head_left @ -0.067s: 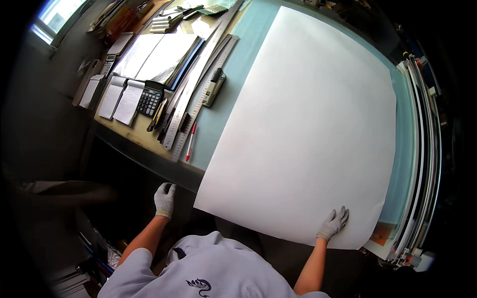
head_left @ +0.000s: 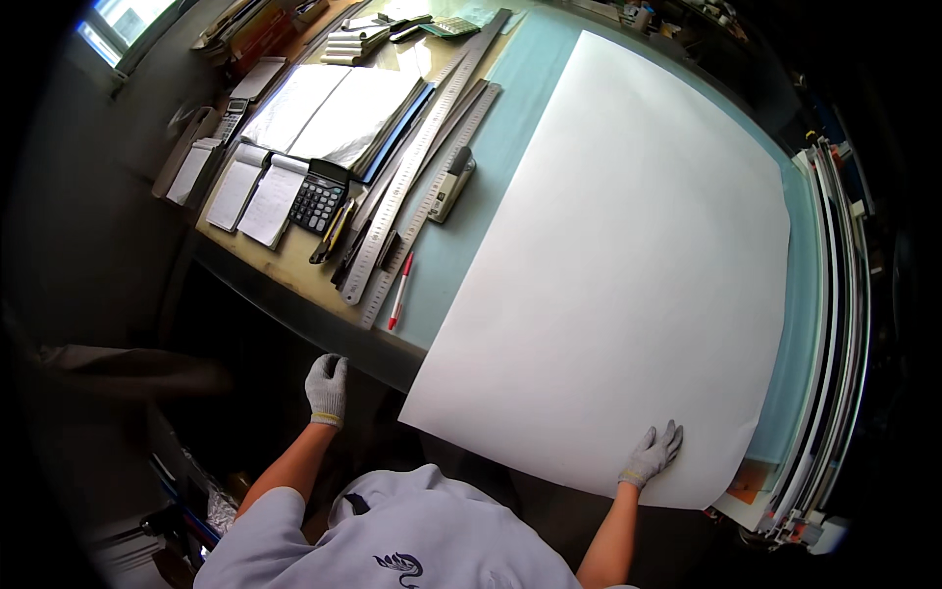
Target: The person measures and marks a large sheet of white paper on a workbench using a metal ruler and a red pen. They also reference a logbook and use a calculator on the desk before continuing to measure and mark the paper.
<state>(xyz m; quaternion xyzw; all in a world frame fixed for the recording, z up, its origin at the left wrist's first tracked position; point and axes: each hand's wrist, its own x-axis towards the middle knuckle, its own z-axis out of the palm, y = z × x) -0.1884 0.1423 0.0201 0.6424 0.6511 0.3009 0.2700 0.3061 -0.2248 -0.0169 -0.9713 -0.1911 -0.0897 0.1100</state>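
A large sheet of white paper lies over the right part of the table, its near edge hanging past the table's front. My right hand, in a pale knit glove, rests flat on the sheet close to its near right corner, fingers stretched out. Off the left side of the sheet, in front of the table's near edge, my left hand is gloved too. Its fingers are curled in against the thumb, and whatever they may hold is hidden. The paper and the left hand are apart.
Left of the sheet lie steel rulers, a stapler, a red-and-white pen, a cutter knife, a black calculator, notepads and an open book. Upright stacked panels stand along the table's right side.
The view has turned a little, so the table and its things sit slightly farther right and lower. The right hand stays flat on the paper; the left stays curled near the table edge.
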